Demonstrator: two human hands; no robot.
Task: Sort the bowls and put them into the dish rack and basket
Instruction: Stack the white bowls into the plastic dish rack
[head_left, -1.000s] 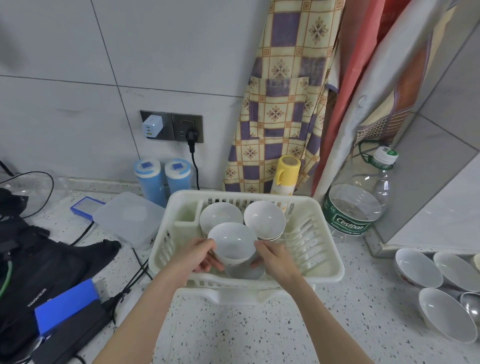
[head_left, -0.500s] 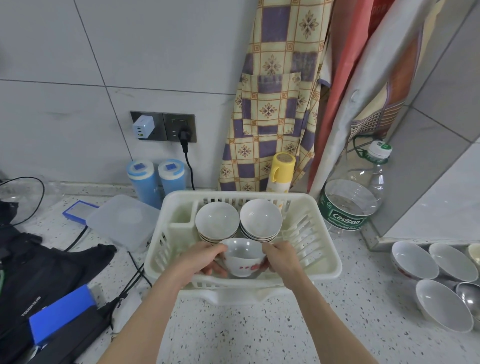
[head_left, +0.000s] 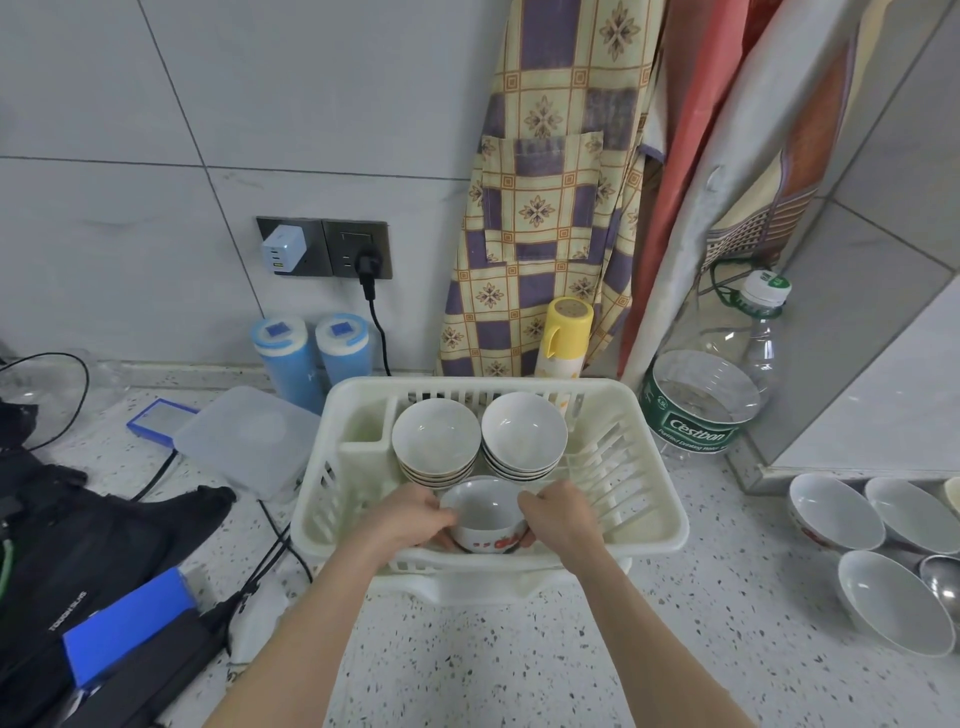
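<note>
A cream plastic dish rack (head_left: 652, 530) stands on the speckled counter in the middle. Two stacks of white bowls sit at its back: the left stack (head_left: 435, 441) and the right stack (head_left: 523, 432). In front of them, low inside the rack, is a white bowl with a red pattern (head_left: 485, 522). My left hand (head_left: 402, 522) and my right hand (head_left: 558, 519) grip it from both sides. Several more loose white bowls (head_left: 836, 512) lie on the counter at the far right.
A black bag (head_left: 78, 525), a blue box (head_left: 124, 623) and cables lie at the left. A clear lidded container (head_left: 244, 441) and two blue canisters (head_left: 311, 353) stand behind the rack's left side. A large water bottle (head_left: 711, 395) and a yellow flask (head_left: 563, 338) stand at the back.
Both hands have lowered the red-patterned bowl from above the rack down into its front section, turning it more upright. The view has shifted slightly closer.
</note>
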